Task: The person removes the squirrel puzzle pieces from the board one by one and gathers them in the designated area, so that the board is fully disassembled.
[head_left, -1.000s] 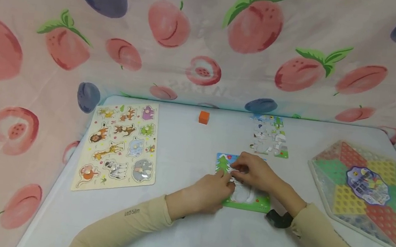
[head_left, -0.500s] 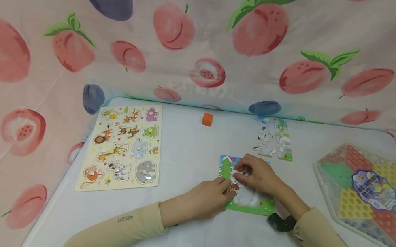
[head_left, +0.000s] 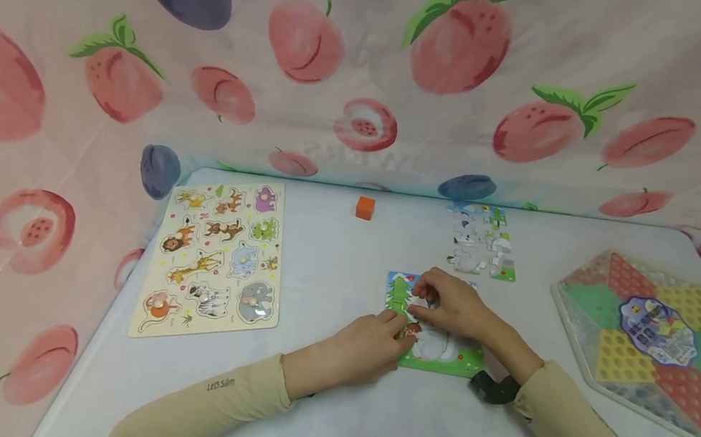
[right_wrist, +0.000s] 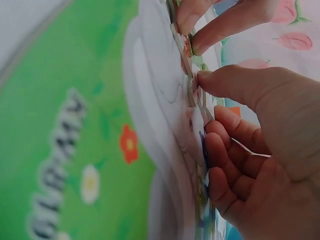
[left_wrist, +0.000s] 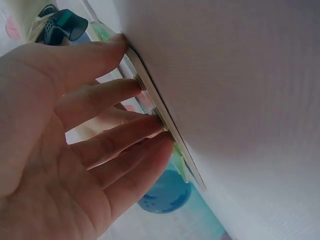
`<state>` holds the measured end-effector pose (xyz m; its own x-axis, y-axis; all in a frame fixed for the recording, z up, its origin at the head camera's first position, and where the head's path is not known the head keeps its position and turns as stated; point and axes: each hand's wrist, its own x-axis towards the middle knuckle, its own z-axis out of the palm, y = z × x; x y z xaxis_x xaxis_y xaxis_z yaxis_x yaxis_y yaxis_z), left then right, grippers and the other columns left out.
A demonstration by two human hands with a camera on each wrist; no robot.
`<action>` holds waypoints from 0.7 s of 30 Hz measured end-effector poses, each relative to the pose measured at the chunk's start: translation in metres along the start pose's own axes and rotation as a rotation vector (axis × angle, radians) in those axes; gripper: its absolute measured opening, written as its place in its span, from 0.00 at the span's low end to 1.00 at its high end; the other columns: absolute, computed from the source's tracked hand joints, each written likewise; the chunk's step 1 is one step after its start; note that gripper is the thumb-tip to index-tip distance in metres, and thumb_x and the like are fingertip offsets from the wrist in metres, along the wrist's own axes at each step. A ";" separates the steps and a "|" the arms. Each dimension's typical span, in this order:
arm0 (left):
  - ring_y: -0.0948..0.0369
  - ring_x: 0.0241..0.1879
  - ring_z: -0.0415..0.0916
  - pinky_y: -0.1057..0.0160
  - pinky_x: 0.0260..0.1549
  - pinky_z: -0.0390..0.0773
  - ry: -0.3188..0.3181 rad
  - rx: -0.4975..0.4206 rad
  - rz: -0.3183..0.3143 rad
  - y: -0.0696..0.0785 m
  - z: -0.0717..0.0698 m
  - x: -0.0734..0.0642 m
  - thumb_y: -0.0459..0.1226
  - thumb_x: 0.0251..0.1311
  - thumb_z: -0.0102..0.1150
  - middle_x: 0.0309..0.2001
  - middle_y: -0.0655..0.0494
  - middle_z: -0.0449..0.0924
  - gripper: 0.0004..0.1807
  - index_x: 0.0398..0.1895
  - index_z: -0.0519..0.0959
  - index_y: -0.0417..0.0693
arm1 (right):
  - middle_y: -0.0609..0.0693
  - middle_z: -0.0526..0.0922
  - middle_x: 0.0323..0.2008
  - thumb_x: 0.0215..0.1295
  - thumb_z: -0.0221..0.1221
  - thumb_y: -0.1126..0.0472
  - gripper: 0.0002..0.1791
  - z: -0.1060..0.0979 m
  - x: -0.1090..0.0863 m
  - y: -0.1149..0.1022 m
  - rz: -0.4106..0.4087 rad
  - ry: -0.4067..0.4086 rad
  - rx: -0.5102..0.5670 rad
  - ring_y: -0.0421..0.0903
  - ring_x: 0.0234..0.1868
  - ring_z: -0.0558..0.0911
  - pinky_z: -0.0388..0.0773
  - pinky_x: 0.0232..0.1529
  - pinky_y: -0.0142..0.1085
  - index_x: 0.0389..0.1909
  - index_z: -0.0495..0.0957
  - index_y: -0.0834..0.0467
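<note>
A jigsaw puzzle board [head_left: 440, 365] with a green lower edge, a fir tree and a white animal picture lies in front of the person. The left hand [head_left: 368, 347] rests on its left side; in the left wrist view its nearly straight fingertips touch the board's surface. From the right, the right hand [head_left: 454, 304] reaches over the board, thumb and curled fingers at a pale puzzle piece [right_wrist: 205, 111] in the right wrist view. That piece lies between thumb and index finger and is partly hidden. Brown-red pieces show by the left fingertips.
Behind the board lies a partly assembled animal jigsaw [head_left: 480, 242]. An orange cube [head_left: 365, 208] sits near the back edge. A wooden animal knob puzzle [head_left: 216, 254] is at left, a hexagonal game box [head_left: 654, 343] at right. A dark wrist camera [head_left: 493, 388] sits by the right cuff.
The left hand has drawn slightly back to the lower left, uncovering brown-red pieces. The right hand stays over the same part of the board, its thumb and index finger shifting slightly.
</note>
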<state>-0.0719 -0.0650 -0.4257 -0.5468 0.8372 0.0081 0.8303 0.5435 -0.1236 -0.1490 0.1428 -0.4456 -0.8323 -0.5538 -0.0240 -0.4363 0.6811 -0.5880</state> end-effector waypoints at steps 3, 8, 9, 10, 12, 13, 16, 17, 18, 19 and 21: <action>0.58 0.48 0.72 0.67 0.38 0.78 0.003 0.002 -0.004 0.001 0.000 0.000 0.49 0.61 0.65 0.50 0.55 0.75 0.24 0.58 0.80 0.53 | 0.45 0.74 0.35 0.57 0.70 0.55 0.12 0.000 0.000 0.000 -0.022 0.005 0.009 0.41 0.35 0.73 0.72 0.37 0.36 0.37 0.79 0.53; 0.58 0.48 0.72 0.67 0.36 0.78 0.006 0.010 -0.003 0.002 0.001 0.000 0.48 0.61 0.64 0.50 0.54 0.75 0.24 0.58 0.80 0.51 | 0.49 0.74 0.46 0.54 0.72 0.59 0.11 0.001 0.000 -0.001 -0.057 0.046 0.032 0.47 0.43 0.75 0.72 0.42 0.42 0.34 0.80 0.53; 0.58 0.48 0.72 0.67 0.36 0.78 0.007 0.013 -0.002 0.002 0.002 0.000 0.48 0.61 0.64 0.49 0.54 0.76 0.24 0.59 0.80 0.51 | 0.50 0.74 0.49 0.54 0.72 0.59 0.10 0.001 0.001 -0.001 -0.067 0.052 0.033 0.48 0.45 0.76 0.72 0.44 0.43 0.33 0.80 0.53; 0.58 0.47 0.72 0.67 0.36 0.77 0.009 0.015 -0.002 0.002 0.002 0.000 0.48 0.61 0.64 0.50 0.54 0.76 0.24 0.59 0.80 0.51 | 0.51 0.74 0.50 0.53 0.72 0.60 0.10 0.001 0.001 -0.001 -0.078 0.056 0.036 0.49 0.46 0.77 0.73 0.45 0.44 0.33 0.80 0.53; 0.58 0.47 0.72 0.67 0.36 0.77 0.012 0.017 -0.003 0.002 0.002 -0.001 0.48 0.61 0.65 0.50 0.54 0.76 0.23 0.58 0.80 0.51 | 0.51 0.75 0.51 0.53 0.73 0.60 0.10 0.001 0.003 -0.002 -0.100 0.055 0.035 0.50 0.48 0.77 0.73 0.47 0.46 0.31 0.80 0.54; 0.58 0.47 0.72 0.67 0.36 0.77 0.012 0.017 -0.002 0.001 0.002 -0.001 0.48 0.61 0.65 0.50 0.54 0.76 0.23 0.58 0.80 0.51 | 0.51 0.76 0.51 0.53 0.72 0.60 0.10 0.000 0.003 -0.003 -0.107 0.052 0.029 0.50 0.48 0.78 0.73 0.47 0.46 0.31 0.80 0.55; 0.58 0.48 0.72 0.67 0.37 0.77 0.010 0.014 -0.003 0.001 0.002 -0.001 0.49 0.61 0.64 0.50 0.55 0.76 0.23 0.58 0.80 0.52 | 0.50 0.77 0.48 0.53 0.72 0.60 0.09 -0.002 0.004 -0.005 -0.110 0.039 0.008 0.48 0.46 0.78 0.74 0.46 0.45 0.31 0.81 0.55; 0.58 0.48 0.72 0.67 0.37 0.77 0.008 0.012 -0.002 0.001 0.002 -0.001 0.49 0.61 0.65 0.50 0.55 0.76 0.23 0.58 0.80 0.52 | 0.49 0.76 0.47 0.53 0.72 0.60 0.09 -0.003 0.004 -0.005 -0.106 0.036 0.000 0.48 0.45 0.78 0.74 0.45 0.44 0.31 0.81 0.54; 0.59 0.48 0.72 0.67 0.37 0.77 0.008 0.010 -0.001 0.001 0.002 -0.001 0.49 0.61 0.65 0.50 0.55 0.76 0.23 0.58 0.80 0.52 | 0.49 0.76 0.47 0.53 0.72 0.60 0.09 -0.003 0.004 -0.005 -0.100 0.033 -0.005 0.47 0.44 0.78 0.74 0.44 0.43 0.30 0.81 0.54; 0.59 0.48 0.72 0.67 0.38 0.77 0.008 0.007 0.000 0.001 0.002 -0.001 0.49 0.61 0.65 0.50 0.55 0.75 0.24 0.58 0.80 0.52 | 0.48 0.76 0.46 0.53 0.73 0.60 0.09 -0.004 0.004 -0.005 -0.093 0.030 -0.006 0.47 0.43 0.78 0.74 0.44 0.43 0.30 0.81 0.54; 0.59 0.48 0.72 0.66 0.38 0.77 0.007 0.007 0.001 0.000 0.001 0.000 0.50 0.61 0.65 0.50 0.55 0.75 0.24 0.59 0.80 0.52 | 0.47 0.75 0.45 0.52 0.73 0.61 0.09 -0.006 0.004 -0.006 -0.082 0.026 0.002 0.46 0.42 0.77 0.74 0.43 0.42 0.31 0.81 0.53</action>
<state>-0.0716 -0.0649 -0.4271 -0.5453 0.8381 0.0152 0.8300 0.5423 -0.1303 -0.1521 0.1392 -0.4375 -0.8026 -0.5949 0.0452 -0.5024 0.6331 -0.5889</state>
